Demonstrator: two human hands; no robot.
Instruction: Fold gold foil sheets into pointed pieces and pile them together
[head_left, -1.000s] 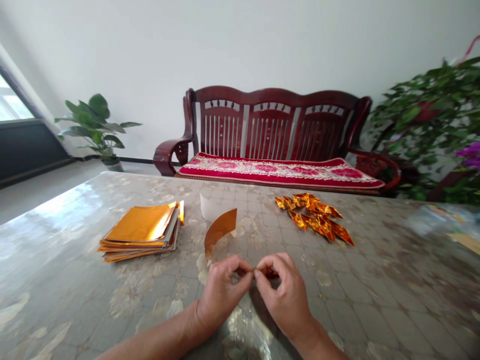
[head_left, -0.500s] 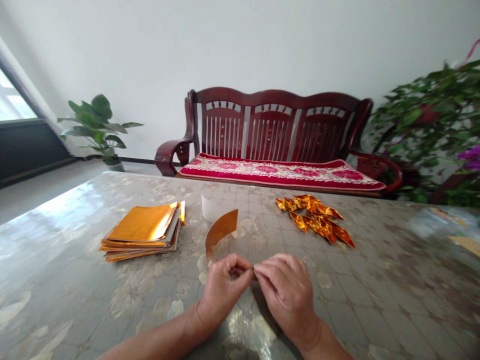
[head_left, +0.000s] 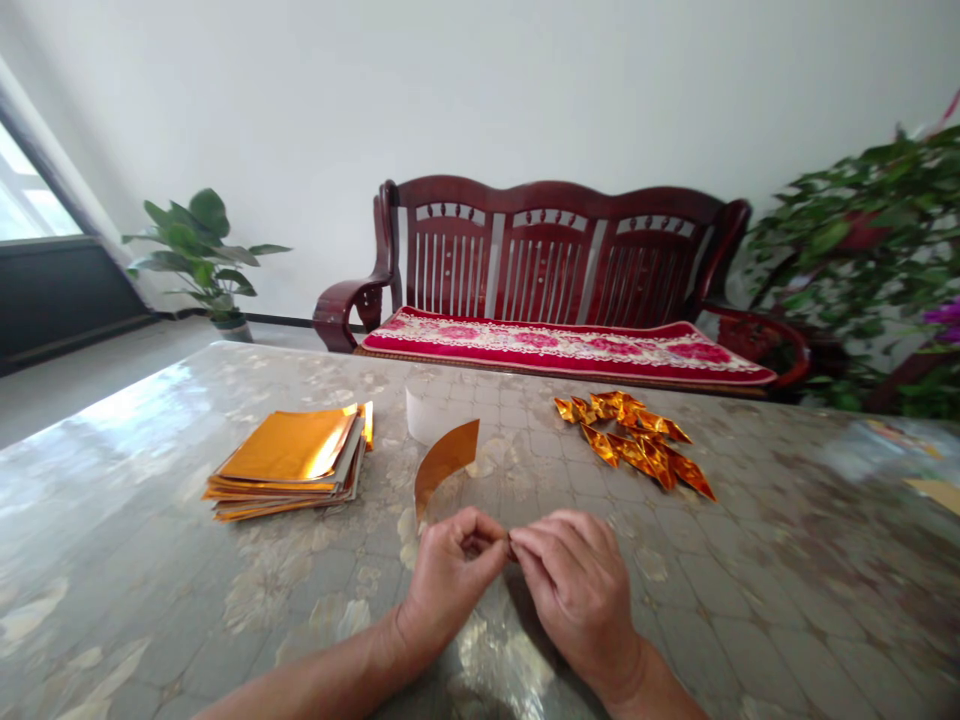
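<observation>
A curved sheet of gold foil paper [head_left: 448, 460] stands up from my hands, its lower end passing behind my left hand [head_left: 454, 575]. That hand is closed in a pinch, thumb against forefinger. Fingertip to fingertip with it, my right hand [head_left: 577, 590] pinches as well, and a small dark edge of the paper shows between the two. The fingers hide most of the gripped edge. To the left lies a stack of gold foil sheets [head_left: 289, 447]. Several folded gold foil pieces [head_left: 637, 435] form a loose pile beyond my right hand.
The table [head_left: 315, 570] has a shiny, patterned clear cover. Clear plastic packaging [head_left: 892, 450] lies at its right side. Beyond the far edge stands a dark red wooden bench [head_left: 544, 250] with a red cushion, between a potted plant [head_left: 202, 250] and leafy greenery [head_left: 870, 230].
The view has shifted slightly, so things sit a little further right. Both hands keep the same pinch on the foil paper, with no clear movement of the fingers.
</observation>
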